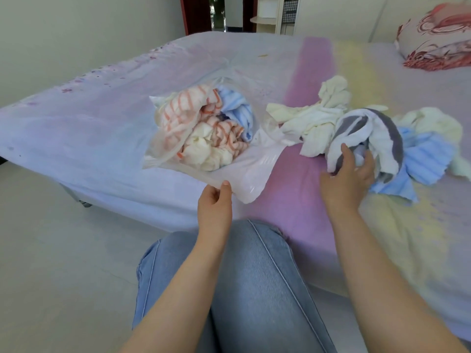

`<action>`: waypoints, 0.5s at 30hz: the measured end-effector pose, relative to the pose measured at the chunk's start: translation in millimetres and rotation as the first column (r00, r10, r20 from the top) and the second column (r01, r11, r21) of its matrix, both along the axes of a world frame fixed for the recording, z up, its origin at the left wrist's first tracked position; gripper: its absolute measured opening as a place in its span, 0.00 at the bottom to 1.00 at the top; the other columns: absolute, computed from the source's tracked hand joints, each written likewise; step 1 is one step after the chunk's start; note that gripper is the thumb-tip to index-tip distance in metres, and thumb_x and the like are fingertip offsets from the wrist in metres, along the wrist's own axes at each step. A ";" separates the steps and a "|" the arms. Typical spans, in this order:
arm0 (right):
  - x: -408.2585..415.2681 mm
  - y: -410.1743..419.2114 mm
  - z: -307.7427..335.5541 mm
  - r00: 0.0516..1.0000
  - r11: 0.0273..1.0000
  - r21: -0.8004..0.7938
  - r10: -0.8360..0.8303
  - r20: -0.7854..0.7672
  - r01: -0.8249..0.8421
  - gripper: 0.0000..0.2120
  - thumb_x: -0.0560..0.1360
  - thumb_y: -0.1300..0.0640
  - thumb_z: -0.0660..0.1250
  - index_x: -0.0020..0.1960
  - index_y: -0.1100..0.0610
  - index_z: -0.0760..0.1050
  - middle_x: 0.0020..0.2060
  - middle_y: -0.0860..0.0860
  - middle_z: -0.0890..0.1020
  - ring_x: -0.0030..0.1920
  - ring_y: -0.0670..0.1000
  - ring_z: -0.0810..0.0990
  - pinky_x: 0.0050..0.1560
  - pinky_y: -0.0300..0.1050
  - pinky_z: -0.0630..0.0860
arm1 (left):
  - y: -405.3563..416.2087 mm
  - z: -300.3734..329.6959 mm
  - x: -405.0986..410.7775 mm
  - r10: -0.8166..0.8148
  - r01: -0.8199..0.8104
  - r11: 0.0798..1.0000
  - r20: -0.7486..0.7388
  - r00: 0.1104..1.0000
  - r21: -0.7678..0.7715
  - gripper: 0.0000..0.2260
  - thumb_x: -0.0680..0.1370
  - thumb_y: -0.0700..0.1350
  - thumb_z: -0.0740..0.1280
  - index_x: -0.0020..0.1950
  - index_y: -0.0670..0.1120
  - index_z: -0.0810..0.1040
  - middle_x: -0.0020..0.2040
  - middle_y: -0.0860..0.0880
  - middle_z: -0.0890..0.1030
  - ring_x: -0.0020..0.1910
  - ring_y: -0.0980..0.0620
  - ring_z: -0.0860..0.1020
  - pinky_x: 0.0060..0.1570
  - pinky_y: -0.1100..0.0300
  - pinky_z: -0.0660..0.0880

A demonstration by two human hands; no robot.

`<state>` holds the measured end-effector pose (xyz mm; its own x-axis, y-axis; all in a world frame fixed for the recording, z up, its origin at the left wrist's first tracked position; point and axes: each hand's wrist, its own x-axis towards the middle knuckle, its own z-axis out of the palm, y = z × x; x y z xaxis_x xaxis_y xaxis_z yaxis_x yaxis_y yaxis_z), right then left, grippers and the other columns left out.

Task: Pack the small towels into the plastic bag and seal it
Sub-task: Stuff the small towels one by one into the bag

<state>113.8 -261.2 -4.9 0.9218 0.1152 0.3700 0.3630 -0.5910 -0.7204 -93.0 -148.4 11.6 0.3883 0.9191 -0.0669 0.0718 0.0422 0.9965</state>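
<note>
A clear plastic bag [254,166] lies open on the bed, holding orange-striped, cream and light blue small towels [204,126]. My left hand [215,200] pinches the bag's near rim. To the right lies a loose heap of towels: cream ones [318,118], a grey-and-white one [369,133] and light blue ones [425,159]. My right hand [349,177] rests on the grey-and-white towel, fingers curled around its near fold.
The bed [102,118] has a pale sheet with a purple stripe [300,189] and yellow patches. A red-patterned pillow [438,36] sits at the far right corner. My knee in blue jeans [254,276] is against the bed's near edge; the floor lies to the left.
</note>
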 end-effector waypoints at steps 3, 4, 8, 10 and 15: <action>33.1 -13.2 -17.5 0.988 0.948 -0.318 -0.027 -0.154 -0.024 0.41 0.71 0.60 0.68 0.77 0.51 0.48 0.76 0.61 0.51 0.73 0.66 0.55 0.69 0.60 0.62 | -3.4 -7.4 2.6 -0.002 0.002 1.000 -0.023 1.000 0.003 0.15 0.80 0.50 0.61 0.37 0.45 0.67 0.34 0.48 0.72 0.33 0.51 0.68 0.37 0.55 0.65; 42.3 -14.5 -20.5 0.985 0.941 -0.337 -0.032 -0.171 -0.029 0.39 0.72 0.61 0.67 0.77 0.55 0.49 0.74 0.62 0.57 0.72 0.65 0.59 0.67 0.59 0.65 | -4.1 -10.2 3.1 -0.006 0.006 1.000 -0.025 1.000 0.010 0.14 0.80 0.51 0.61 0.37 0.45 0.68 0.34 0.49 0.74 0.33 0.51 0.69 0.38 0.55 0.66; 55.4 -14.3 -6.7 0.981 0.910 -0.395 0.057 -0.188 -0.128 0.16 0.75 0.63 0.62 0.61 0.67 0.75 0.54 0.63 0.81 0.54 0.62 0.79 0.51 0.49 0.74 | -10.8 -14.3 4.3 -0.034 0.034 0.999 -0.006 0.999 0.039 0.13 0.81 0.52 0.60 0.40 0.46 0.72 0.36 0.54 0.79 0.29 0.54 0.72 0.34 0.58 0.66; 35.3 -12.7 12.1 0.949 0.930 -0.249 0.215 -0.232 -0.271 0.10 0.75 0.63 0.63 0.50 0.63 0.81 0.43 0.58 0.84 0.43 0.56 0.81 0.39 0.40 0.73 | -14.4 -17.7 3.9 -0.042 0.044 0.997 -0.025 0.999 0.060 0.17 0.82 0.52 0.59 0.37 0.45 0.72 0.34 0.52 0.79 0.28 0.54 0.72 0.33 0.59 0.67; -81.1 -15.2 58.2 0.430 0.589 0.535 0.808 -0.402 -0.606 0.09 0.75 0.69 0.65 0.45 0.57 0.80 0.32 0.50 0.81 0.29 0.43 0.76 0.32 0.32 0.74 | -41.6 -14.5 5.8 -0.232 0.230 0.967 0.010 0.973 0.106 0.23 0.81 0.58 0.56 0.39 0.44 0.78 0.33 0.49 0.80 0.33 0.52 0.77 0.36 0.62 0.71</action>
<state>32.8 -276.4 53.3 0.5745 0.8178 -0.0339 0.0322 -0.0639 -0.9974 -87.2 -190.1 -2.9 0.5912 0.8058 0.0350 0.0451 -0.0764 0.9961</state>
